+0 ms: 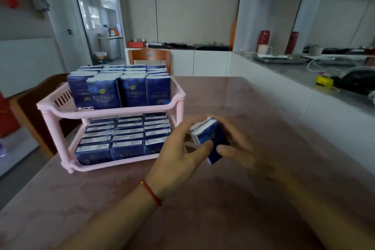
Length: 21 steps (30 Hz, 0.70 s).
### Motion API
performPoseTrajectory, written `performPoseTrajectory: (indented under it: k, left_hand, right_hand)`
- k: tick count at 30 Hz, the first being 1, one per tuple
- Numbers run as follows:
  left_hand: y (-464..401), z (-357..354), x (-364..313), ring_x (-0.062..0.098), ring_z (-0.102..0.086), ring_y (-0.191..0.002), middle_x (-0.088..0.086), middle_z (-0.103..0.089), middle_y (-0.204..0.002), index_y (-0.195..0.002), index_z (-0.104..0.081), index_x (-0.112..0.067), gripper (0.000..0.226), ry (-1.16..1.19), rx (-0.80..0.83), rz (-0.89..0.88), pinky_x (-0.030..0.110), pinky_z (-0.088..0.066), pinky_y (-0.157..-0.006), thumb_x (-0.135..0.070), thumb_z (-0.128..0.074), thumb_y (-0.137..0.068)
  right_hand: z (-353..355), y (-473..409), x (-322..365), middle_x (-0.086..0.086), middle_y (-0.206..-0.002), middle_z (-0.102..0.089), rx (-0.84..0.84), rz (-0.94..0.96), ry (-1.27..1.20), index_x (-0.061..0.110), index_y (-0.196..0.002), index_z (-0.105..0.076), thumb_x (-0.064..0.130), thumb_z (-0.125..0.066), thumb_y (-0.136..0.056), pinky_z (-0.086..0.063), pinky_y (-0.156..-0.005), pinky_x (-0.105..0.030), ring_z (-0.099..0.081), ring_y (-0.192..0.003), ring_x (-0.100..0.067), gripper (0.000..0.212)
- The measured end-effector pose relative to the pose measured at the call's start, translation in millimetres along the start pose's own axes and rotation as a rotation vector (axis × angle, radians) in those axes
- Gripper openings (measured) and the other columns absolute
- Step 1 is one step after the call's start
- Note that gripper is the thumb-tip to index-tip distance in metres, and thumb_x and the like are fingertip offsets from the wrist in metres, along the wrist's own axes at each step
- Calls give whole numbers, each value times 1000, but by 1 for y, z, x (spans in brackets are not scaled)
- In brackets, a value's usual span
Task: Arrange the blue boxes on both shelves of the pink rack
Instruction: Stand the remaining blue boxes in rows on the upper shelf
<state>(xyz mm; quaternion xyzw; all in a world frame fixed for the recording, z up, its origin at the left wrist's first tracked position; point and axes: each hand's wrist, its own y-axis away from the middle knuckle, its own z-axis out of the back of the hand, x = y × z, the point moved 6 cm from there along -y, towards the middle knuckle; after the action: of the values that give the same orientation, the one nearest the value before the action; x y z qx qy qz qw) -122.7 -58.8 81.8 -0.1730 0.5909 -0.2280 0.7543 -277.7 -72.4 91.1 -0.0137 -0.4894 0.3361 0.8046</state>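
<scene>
A pink two-shelf rack (178,99) stands on the brown table (223,199), left of centre. Its top shelf holds several upright blue boxes (125,89). Several more blue boxes (125,138) lie in rows on the lower shelf. To the right of the rack, just above the table, both hands grip one blue box (211,138) with a white edge, tilted. My left hand (178,152), with a red cord at the wrist, holds its left side. On its right side is my right hand (241,146).
Wooden chairs stand behind the rack (150,56) and at its left (34,107). A grey counter (304,79) on the right carries a metal tray, cables, a yellow object and a white mug. Red vases stand further back.
</scene>
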Motion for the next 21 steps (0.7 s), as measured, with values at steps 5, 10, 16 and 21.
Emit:
performPoseTrajectory:
  k: [5, 10, 16, 21]
  left_hand:
    - [25, 55, -38, 21, -63, -116, -6, -62, -130, -138, -53, -28, 56, -161, 36, -83, 39, -59, -85, -14, -74, -88]
    - [34, 133, -80, 17, -61, -124, -9, -61, -136, -141, -49, -23, 64, -274, -1, -111, 37, -56, -96, -14, -74, -83]
    - [17, 234, -101, 26, -63, -121, 4, -66, -130, -132, -57, -16, 53, -349, -91, -85, 51, -54, -98, -2, -74, -84]
    - [-6, 269, -83, 23, -64, -118, 0, -67, -125, -124, -62, -23, 45, -388, -96, -5, 49, -54, -99, -9, -74, -82]
  right_hand:
    - [-20, -21, 47, 16, -129, -60, -5, 139, 117, 32, -137, -46, 33, -64, -90, -56, -92, -37, -59, -119, -10, 50]
    - [-54, -63, 117, 12, -125, -60, 43, 341, 185, 23, -142, -45, 29, -71, -88, -51, -87, -16, -59, -113, -1, 60]
    - [-75, -126, 180, 10, -121, -63, -61, 483, 223, 23, -139, -49, 35, -63, -94, -54, -84, -23, -60, -107, -1, 49]
    - [-72, -157, 182, 10, -112, -67, -163, 491, 207, 21, -122, -63, 25, -63, -94, -53, -89, -26, -61, -104, -2, 28]
